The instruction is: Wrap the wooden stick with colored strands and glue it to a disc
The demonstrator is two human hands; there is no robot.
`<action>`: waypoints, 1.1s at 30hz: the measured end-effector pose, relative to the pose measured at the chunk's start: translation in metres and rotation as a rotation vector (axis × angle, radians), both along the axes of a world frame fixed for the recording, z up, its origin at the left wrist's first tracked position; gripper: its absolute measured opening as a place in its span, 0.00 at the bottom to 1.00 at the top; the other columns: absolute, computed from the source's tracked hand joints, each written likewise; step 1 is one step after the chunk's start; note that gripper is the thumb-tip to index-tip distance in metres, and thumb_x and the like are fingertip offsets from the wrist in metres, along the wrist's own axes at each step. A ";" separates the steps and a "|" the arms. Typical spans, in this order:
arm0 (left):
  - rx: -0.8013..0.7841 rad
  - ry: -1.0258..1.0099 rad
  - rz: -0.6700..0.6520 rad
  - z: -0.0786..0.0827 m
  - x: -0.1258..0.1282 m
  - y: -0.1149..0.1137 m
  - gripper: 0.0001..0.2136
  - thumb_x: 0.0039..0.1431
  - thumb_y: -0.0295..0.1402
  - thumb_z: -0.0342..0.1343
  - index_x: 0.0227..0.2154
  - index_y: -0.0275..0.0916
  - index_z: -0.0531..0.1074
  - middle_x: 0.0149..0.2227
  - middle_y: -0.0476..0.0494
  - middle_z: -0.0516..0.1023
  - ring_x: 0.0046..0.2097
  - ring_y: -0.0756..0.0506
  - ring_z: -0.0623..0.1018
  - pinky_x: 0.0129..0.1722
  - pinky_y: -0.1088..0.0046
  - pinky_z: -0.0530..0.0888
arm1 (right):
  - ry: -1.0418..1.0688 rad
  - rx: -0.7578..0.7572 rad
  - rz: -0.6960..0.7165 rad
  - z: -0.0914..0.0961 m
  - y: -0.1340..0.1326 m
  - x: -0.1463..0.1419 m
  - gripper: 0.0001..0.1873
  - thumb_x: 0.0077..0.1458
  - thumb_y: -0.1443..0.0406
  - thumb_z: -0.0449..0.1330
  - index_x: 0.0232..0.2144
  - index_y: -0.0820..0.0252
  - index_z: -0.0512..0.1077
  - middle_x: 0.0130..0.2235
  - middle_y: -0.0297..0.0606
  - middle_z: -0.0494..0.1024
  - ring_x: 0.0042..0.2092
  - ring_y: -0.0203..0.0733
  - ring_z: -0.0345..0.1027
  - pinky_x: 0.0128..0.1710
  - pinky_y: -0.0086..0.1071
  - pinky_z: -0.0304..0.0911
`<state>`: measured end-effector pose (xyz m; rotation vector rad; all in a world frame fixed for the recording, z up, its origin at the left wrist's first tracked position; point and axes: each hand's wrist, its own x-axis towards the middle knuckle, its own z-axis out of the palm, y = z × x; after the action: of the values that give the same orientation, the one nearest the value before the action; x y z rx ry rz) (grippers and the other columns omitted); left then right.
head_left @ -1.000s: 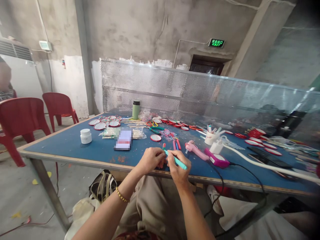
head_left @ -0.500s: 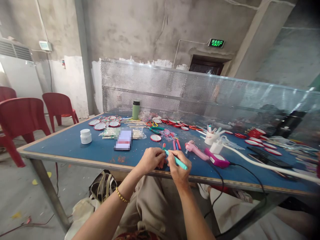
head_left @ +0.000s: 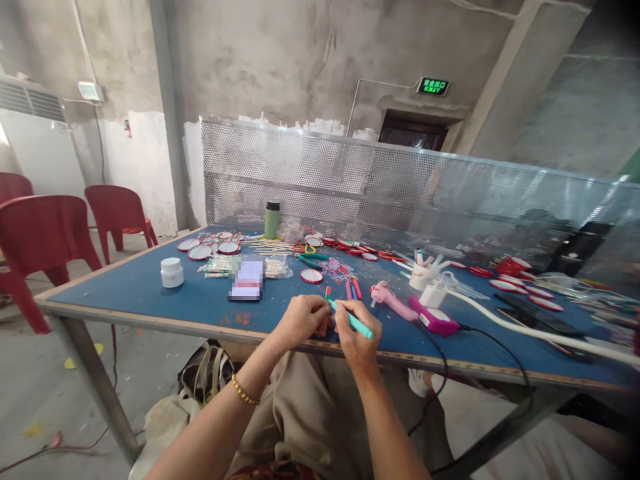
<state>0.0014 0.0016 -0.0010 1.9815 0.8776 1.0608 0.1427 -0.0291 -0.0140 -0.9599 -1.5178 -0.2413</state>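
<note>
My right hand [head_left: 361, 337] is closed around a turquoise marker pen [head_left: 362, 327], its writing end pointing left toward my left hand [head_left: 304, 319]. The left fingers are pinched on a small thin piece with a red and green top [head_left: 328, 293]; its lower part is hidden by the fingers. Both hands almost meet at the table's front edge. Just beyond them lie a red-rimmed round disc [head_left: 311, 276], pens or tools with red and blue handles [head_left: 356, 289] and a tangle of pink and white strings [head_left: 338, 269].
On the blue table [head_left: 200, 303] are a white jar [head_left: 173, 273], a phone [head_left: 247, 280], bagged sticks [head_left: 277, 267], green-handled pliers [head_left: 313, 261], a green bottle [head_left: 272, 220], a pink glue gun [head_left: 393, 302] and a purple box [head_left: 435, 317] with cables. A perforated metal screen [head_left: 300, 167] stands behind.
The marker and my right hand have shifted very slightly left. My left hand stays in place. Under the table, a neighbouring person's shoe and leg have moved right.
</note>
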 end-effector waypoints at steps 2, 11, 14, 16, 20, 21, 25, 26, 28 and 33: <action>-0.007 -0.004 0.002 0.000 0.000 0.000 0.14 0.61 0.36 0.48 0.21 0.38 0.69 0.19 0.51 0.74 0.23 0.51 0.73 0.29 0.79 0.69 | 0.009 -0.004 -0.001 0.000 0.000 0.000 0.09 0.61 0.64 0.56 0.29 0.58 0.73 0.24 0.33 0.78 0.24 0.36 0.71 0.26 0.28 0.65; -0.011 -0.022 -0.007 -0.001 0.000 0.000 0.13 0.60 0.35 0.49 0.22 0.38 0.69 0.19 0.51 0.74 0.23 0.51 0.73 0.28 0.79 0.68 | 0.005 -0.002 0.022 0.001 -0.001 0.000 0.09 0.61 0.64 0.56 0.29 0.58 0.73 0.24 0.33 0.77 0.23 0.35 0.71 0.24 0.27 0.64; -0.002 -0.019 -0.004 0.000 0.000 -0.001 0.13 0.60 0.35 0.49 0.21 0.38 0.69 0.19 0.51 0.74 0.23 0.51 0.73 0.28 0.79 0.68 | 0.000 -0.003 0.021 0.002 -0.001 0.000 0.09 0.61 0.64 0.56 0.29 0.58 0.73 0.24 0.33 0.77 0.23 0.35 0.71 0.25 0.27 0.64; 0.005 -0.021 -0.006 0.000 0.000 -0.001 0.14 0.61 0.35 0.49 0.21 0.38 0.68 0.19 0.51 0.74 0.23 0.51 0.73 0.28 0.79 0.68 | 0.010 -0.011 0.014 0.001 -0.002 0.000 0.09 0.62 0.64 0.56 0.29 0.59 0.73 0.24 0.33 0.78 0.23 0.35 0.71 0.25 0.27 0.65; 0.000 -0.035 -0.015 0.000 0.000 0.000 0.14 0.61 0.36 0.49 0.21 0.38 0.69 0.18 0.51 0.74 0.22 0.51 0.73 0.28 0.79 0.68 | 0.044 -0.020 -0.007 0.000 -0.002 0.001 0.09 0.61 0.63 0.56 0.30 0.59 0.73 0.24 0.34 0.78 0.23 0.35 0.71 0.25 0.27 0.65; -0.005 -0.040 -0.020 0.000 0.000 0.000 0.14 0.61 0.36 0.49 0.22 0.38 0.69 0.18 0.51 0.74 0.22 0.51 0.73 0.27 0.79 0.68 | 0.048 -0.015 -0.007 0.000 -0.002 0.001 0.09 0.61 0.64 0.57 0.30 0.59 0.73 0.24 0.34 0.78 0.23 0.35 0.71 0.25 0.27 0.65; -0.020 -0.052 -0.024 0.001 0.000 -0.001 0.14 0.60 0.36 0.50 0.21 0.38 0.68 0.18 0.51 0.74 0.22 0.51 0.73 0.27 0.79 0.68 | 0.043 0.001 0.011 0.000 -0.001 0.001 0.09 0.61 0.64 0.57 0.30 0.59 0.73 0.25 0.34 0.78 0.24 0.36 0.72 0.25 0.27 0.65; -0.017 -0.050 -0.021 0.001 0.000 -0.001 0.13 0.60 0.35 0.50 0.21 0.38 0.69 0.18 0.51 0.74 0.22 0.51 0.73 0.27 0.79 0.68 | 0.040 0.001 0.016 0.000 -0.001 0.001 0.09 0.61 0.64 0.56 0.30 0.59 0.73 0.25 0.34 0.78 0.24 0.35 0.72 0.25 0.27 0.65; -0.003 -0.040 -0.014 0.001 0.000 -0.001 0.13 0.60 0.35 0.49 0.21 0.38 0.69 0.18 0.51 0.74 0.22 0.51 0.73 0.28 0.79 0.68 | 0.035 -0.002 0.022 0.000 -0.001 0.001 0.09 0.61 0.65 0.56 0.29 0.59 0.73 0.25 0.33 0.78 0.24 0.35 0.72 0.25 0.27 0.65; -0.002 -0.042 -0.014 0.000 0.000 0.000 0.14 0.60 0.35 0.49 0.21 0.38 0.69 0.18 0.52 0.74 0.23 0.51 0.73 0.29 0.79 0.68 | 0.021 0.009 0.026 0.000 0.000 0.000 0.09 0.61 0.65 0.57 0.29 0.59 0.72 0.24 0.33 0.78 0.23 0.35 0.71 0.26 0.27 0.65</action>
<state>0.0019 0.0017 -0.0013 1.9537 0.8408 1.0896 0.1431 -0.0294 -0.0139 -0.9319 -1.5080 -0.2186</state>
